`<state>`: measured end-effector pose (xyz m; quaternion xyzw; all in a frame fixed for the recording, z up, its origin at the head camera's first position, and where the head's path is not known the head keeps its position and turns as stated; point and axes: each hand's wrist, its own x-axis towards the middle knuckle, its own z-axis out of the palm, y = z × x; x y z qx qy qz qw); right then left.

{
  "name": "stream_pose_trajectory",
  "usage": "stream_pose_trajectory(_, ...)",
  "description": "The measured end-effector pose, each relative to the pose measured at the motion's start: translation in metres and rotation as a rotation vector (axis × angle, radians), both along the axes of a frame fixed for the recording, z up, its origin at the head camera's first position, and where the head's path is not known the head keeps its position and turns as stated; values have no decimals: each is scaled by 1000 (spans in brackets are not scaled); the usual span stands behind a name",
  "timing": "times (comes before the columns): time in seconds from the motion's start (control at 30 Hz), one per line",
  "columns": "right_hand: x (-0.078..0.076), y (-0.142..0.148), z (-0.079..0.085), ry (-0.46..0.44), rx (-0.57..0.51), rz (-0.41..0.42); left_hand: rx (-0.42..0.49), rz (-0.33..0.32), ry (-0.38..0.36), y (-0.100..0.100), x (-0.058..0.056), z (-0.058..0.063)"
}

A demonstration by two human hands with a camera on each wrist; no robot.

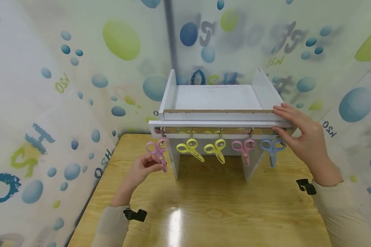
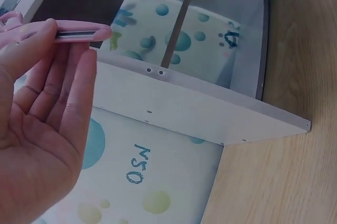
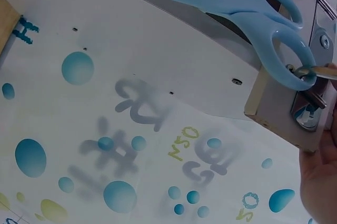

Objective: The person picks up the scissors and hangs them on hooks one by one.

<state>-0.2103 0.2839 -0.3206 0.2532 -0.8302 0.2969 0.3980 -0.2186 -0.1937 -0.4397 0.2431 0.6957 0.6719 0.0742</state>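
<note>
In the head view my left hand (image 1: 142, 169) pinches the blade end of pink scissors (image 1: 162, 159) at the left end of a hook rail (image 1: 185, 124). Their handle loop still hangs at the hook. The left wrist view shows the pink blades (image 2: 79, 30) between thumb and fingers. At the other end, my right hand (image 1: 309, 140) holds the corner of the white shelf (image 1: 219, 116), fingers on top and thumb at the rail's front. Blue scissors (image 1: 272, 151) hang close below that thumb; the right wrist view shows a handle loop (image 3: 292, 58) around a hook.
Between the hands hang yellow scissors (image 1: 190, 149), more yellow scissors (image 1: 215, 150) and pink scissors (image 1: 244, 151). The shelf stands on white side panels (image 1: 174, 159) on a wooden table (image 1: 204, 206). A patterned wall covering (image 1: 111, 68) surrounds the back and sides.
</note>
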Motion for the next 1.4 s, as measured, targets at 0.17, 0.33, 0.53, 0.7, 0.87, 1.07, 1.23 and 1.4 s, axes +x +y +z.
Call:
stream_pose_trajectory(0.17,-2,0,-1,-7,-1,-1,-55,53,16,0,-1,-1)
stream_pose_trajectory(0.33,-2,0,-3,1,1,10,-102,89,38,-3,-2,-1)
stream_pose_trajectory(0.53,-4,-1,-3,9,3,15,-136,151,79,-10,-7,7)
stream_pose_trajectory(0.7,-5,0,-3,2,3,15,-161,186,128,-18,-15,21)
stream_pose_trajectory(0.87,-8,2,-2,2,12,19,-308,277,133,-26,-22,41)
stream_pose_trajectory(1.07,-9,7,0,6,39,11,-558,349,153,-32,-36,69)
stream_pose_trajectory(1.23,-9,13,7,1,107,8,-644,390,229,-32,-45,98)
stream_pose_trajectory(1.4,-13,19,19,-24,185,31,-681,405,284,-27,-51,133)
